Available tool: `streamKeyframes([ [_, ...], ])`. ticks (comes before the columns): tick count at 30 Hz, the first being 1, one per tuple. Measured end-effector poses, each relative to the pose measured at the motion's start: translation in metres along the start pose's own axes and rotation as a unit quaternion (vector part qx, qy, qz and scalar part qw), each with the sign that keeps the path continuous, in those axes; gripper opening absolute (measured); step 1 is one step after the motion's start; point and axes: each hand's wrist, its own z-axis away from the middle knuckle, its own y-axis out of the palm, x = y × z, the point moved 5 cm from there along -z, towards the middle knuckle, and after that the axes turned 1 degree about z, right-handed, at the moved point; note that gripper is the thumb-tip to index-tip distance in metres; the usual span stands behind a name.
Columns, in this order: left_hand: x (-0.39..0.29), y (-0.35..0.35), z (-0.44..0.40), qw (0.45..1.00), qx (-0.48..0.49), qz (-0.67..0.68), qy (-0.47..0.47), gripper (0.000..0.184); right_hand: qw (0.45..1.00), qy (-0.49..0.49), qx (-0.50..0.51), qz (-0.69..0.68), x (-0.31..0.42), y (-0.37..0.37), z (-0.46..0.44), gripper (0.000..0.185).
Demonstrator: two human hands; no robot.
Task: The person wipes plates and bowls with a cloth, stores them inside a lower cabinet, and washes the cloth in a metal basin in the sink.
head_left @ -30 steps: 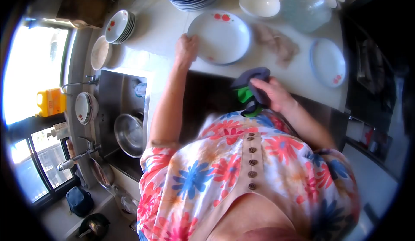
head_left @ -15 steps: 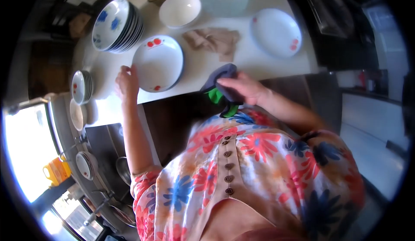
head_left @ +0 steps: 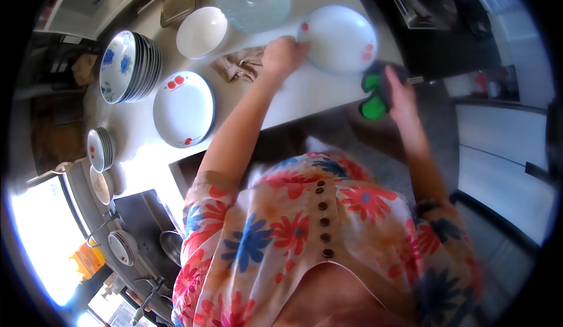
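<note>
My left hand (head_left: 284, 56) reaches across the counter, its fingers closed at the left rim of a white plate (head_left: 337, 38) with small red fruit prints. Close to that plate's lower right edge, my right hand (head_left: 403, 97) holds a dark grey and green cloth (head_left: 375, 105), slightly blurred. A crumpled beige cloth (head_left: 239, 64) lies left of my left hand. Further left are plates (head_left: 185, 110) with red cherry prints, seemingly stacked, and a plain white bowl (head_left: 202, 32) behind them.
A tall stack of blue-flowered bowls (head_left: 119, 66) stands at the counter's left, with small stacked bowls (head_left: 99, 150) nearer the window. Clear glassware (head_left: 252, 1) sits at the back. A dark sink (head_left: 141, 215) and faucet (head_left: 146, 295) are lower left; a stove (head_left: 419, 1) is upper right.
My left hand has moved from beside the cherry-print plates to the rim of the right-hand plate. My right hand has carried the grey and green cloth rightward. The view has shifted.
</note>
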Motion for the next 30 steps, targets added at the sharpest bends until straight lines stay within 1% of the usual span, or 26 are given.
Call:
streamKeyframes([
  [1, -0.001, 0.002, -0.002, 1.0, -0.002, -0.027, -0.013, 0.037, 1.0, -0.021, 0.008, 0.007, 0.003, 0.004, -0.012, 0.029],
  [3, -0.007, 0.0, -0.002, 0.998, -0.029, -0.061, 0.015, 0.038, 0.995, -0.052, -0.018, 0.081, 0.013, 0.017, -0.023, 0.03],
  [4, -0.009, -0.002, -0.002, 0.996, -0.042, -0.08, 0.028, 0.038, 0.991, -0.092, 0.047, 0.08, 0.014, 0.025, -0.032, 0.029],
  [7, -0.009, -0.001, -0.003, 0.997, -0.054, -0.059, 0.018, 0.036, 0.981, -0.112, 0.031, 0.158, 0.022, 0.039, -0.032, 0.025],
  [8, -0.011, -0.002, -0.003, 0.996, -0.057, -0.059, 0.035, 0.034, 0.981, -0.106, 0.031, 0.158, 0.022, 0.039, -0.034, 0.019],
  [10, -0.019, -0.008, 0.001, 0.994, -0.064, -0.057, 0.067, 0.032, 0.979, -0.109, 0.042, 0.165, 0.021, 0.036, -0.042, 0.016],
  [13, -0.025, -0.015, 0.011, 0.99, -0.028, 0.124, 0.053, 0.024, 0.981, -0.117, 0.054, 0.147, 0.02, 0.032, -0.047, 0.015],
  [15, -0.027, -0.013, 0.014, 0.972, -0.05, 0.224, 0.051, 0.017, 0.982, -0.125, 0.059, 0.128, 0.02, 0.03, -0.049, 0.014],
  [16, -0.026, -0.011, 0.015, 0.959, -0.059, 0.273, 0.049, 0.016, 0.982, -0.13, 0.06, 0.122, 0.02, 0.028, -0.049, 0.014],
  [19, -0.016, -0.001, 0.015, 0.91, -0.061, 0.409, -0.007, 0.013, 0.981, -0.131, 0.089, 0.112, 0.024, 0.028, -0.043, 0.016],
  [21, -0.011, 0.0, 0.018, 0.871, -0.055, 0.489, -0.01, 0.009, 0.979, -0.133, 0.102, 0.113, 0.031, 0.033, -0.032, 0.018],
  [22, -0.008, 0.0, 0.021, 0.848, -0.05, 0.527, -0.013, 0.01, 0.979, -0.136, 0.101, 0.115, 0.035, 0.036, -0.024, 0.019],
  [25, -0.015, -0.01, 0.041, 0.792, -0.037, 0.61, -0.003, 0.023, 0.976, -0.156, 0.093, 0.121, 0.047, 0.046, 0.007, 0.025],
  [26, -0.018, -0.02, 0.052, 0.794, -0.021, 0.607, 0.004, 0.031, 0.974, -0.165, 0.089, 0.124, 0.052, 0.048, 0.018, 0.027],
  [29, -0.028, -0.047, 0.077, 0.773, -0.005, 0.629, 0.081, 0.04, 0.938, -0.236, 0.141, 0.21, 0.063, 0.065, 0.055, 0.032],
  [30, -0.028, -0.057, 0.085, 0.804, -0.013, 0.585, 0.104, 0.051, 0.932, -0.231, 0.159, 0.231, 0.065, 0.071, 0.063, 0.034],
])
